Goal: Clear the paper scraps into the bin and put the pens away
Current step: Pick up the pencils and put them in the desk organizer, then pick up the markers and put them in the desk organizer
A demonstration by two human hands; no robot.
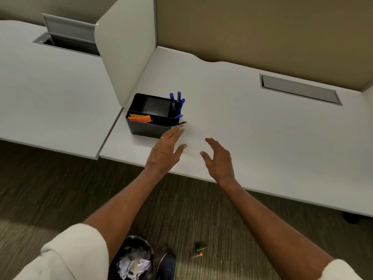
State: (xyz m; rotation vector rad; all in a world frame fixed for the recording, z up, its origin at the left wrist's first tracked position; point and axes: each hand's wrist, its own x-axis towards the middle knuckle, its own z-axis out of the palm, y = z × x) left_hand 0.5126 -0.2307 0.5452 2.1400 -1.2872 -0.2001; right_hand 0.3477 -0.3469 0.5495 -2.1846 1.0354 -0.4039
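Left hand (164,150): spread flat, palm down, above the front part of the desk; fingers apart and holding nothing; fingertips reaching to the near right corner of the organizer; a ring on one finger.
Right hand (219,158): open and loosely curled, palm turned toward the left hand, holding nothing; just right of the left hand with bare desk between them.
Desk (262,138): pale and flat, under both hands; a shut grey cable hatch (300,89) far beyond the right hand.
Organizer (153,116): black box with compartments, just beyond the left hand's fingertips, against a white divider panel (125,51).
Blue pens (177,104): standing upright in the organizer's far right compartment, beyond the left hand.
Dark pen (182,123): lying tilted at the organizer's near right corner, at the tips of the left hand's fingers; contact unclear.
Sticky notes (140,118): orange and yellow, in the near left compartment, left of the left hand.
Bin (134,257): on the carpet below the left forearm, close to the body, with crumpled paper scraps (133,263) inside.
Markers on the floor (198,252): two short ones, one green-capped and one orange-capped, on the carpet between the forearms.
Shoe (166,266): dark, just right of the bin.
Sleeves (66,257): cream, pushed up both arms.
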